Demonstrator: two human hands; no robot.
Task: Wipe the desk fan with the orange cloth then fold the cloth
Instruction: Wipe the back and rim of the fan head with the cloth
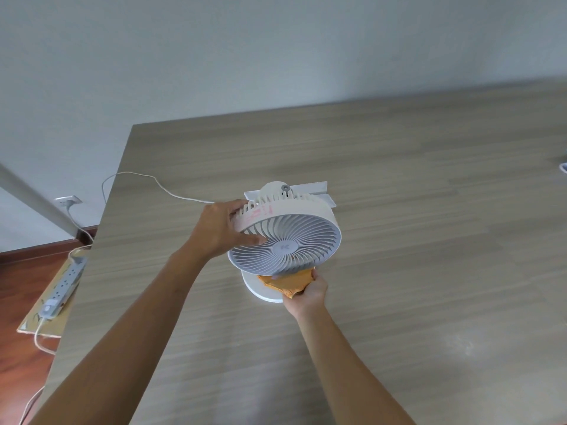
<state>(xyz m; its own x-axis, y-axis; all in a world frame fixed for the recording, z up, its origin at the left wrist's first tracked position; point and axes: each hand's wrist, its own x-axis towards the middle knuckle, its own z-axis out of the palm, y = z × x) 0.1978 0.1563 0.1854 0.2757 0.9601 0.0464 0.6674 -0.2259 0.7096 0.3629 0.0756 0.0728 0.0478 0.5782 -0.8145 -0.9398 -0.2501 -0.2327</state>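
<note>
Near the middle of the wooden desk [399, 185], a white desk fan [283, 237] is seen with its head tilted so the grille faces up and toward the camera.

Left hand [219, 231]: clamped on the left rim of the fan head, thumb laid over the front grille, fingers wrapped around the ribbed back edge. Faint red marking is noted on the rim just right of this grip.

Right hand [308, 291]: closed on the orange cloth [288, 282], which is bunched and pressed up against the lower edge of the fan head. Below the cloth and just left of this grip, the round white base [260, 289] rests on the desk. Part of the cloth is hidden behind the grille.

Beyond the left-hand grip, a white cord [159, 182] is traced from the fan across the desk and over its left edge. Far left of both grips and below desk level, a power strip [63, 288] lies on a board on the floor. A flat white piece [319, 191] sits behind the fan head.
</note>
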